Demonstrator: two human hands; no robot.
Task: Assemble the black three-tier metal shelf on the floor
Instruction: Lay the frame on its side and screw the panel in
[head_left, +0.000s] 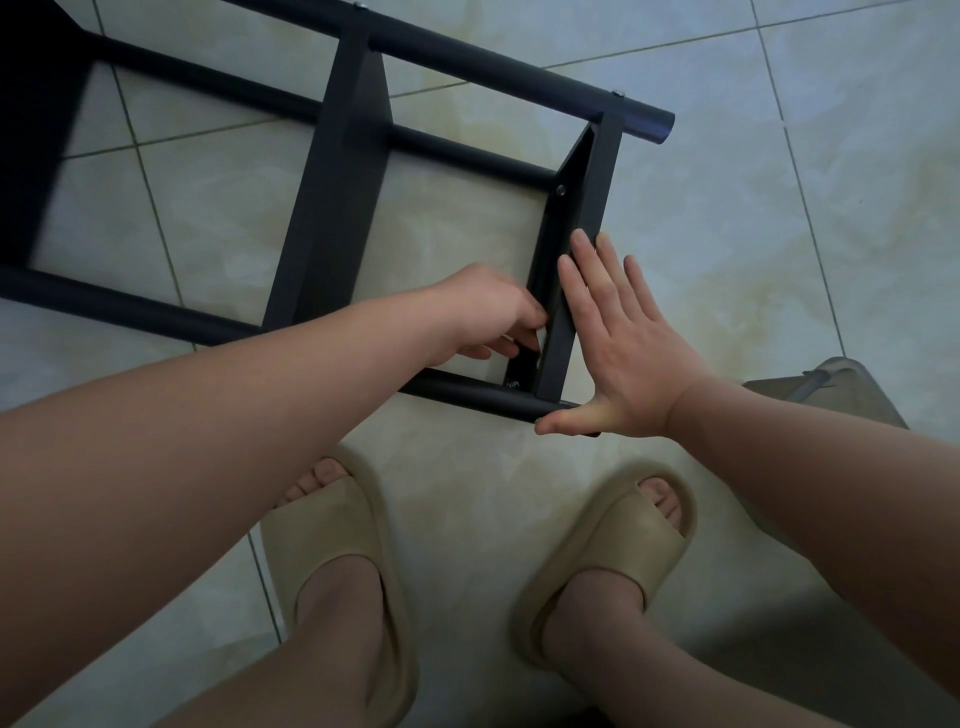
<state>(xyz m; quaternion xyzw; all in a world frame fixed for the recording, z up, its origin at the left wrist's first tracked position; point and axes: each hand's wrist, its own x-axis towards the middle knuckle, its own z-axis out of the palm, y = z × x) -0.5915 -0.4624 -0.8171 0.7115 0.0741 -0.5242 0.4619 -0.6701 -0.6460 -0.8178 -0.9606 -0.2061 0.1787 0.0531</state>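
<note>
In the head view, the black shelf (337, 171) is laid on its side on the tiled floor (779, 208). Its end panel (587, 208) is pressed from the outer side by the right hand (623, 353), fingers kept straight and flat. At the panel's inner side the left hand (483, 312) is curled; whether anything is pinched cannot be told. Beige sandals (337, 545) are seen below the panel.

No text, label, brand, number or sign can be read anywhere in the head view.
</note>
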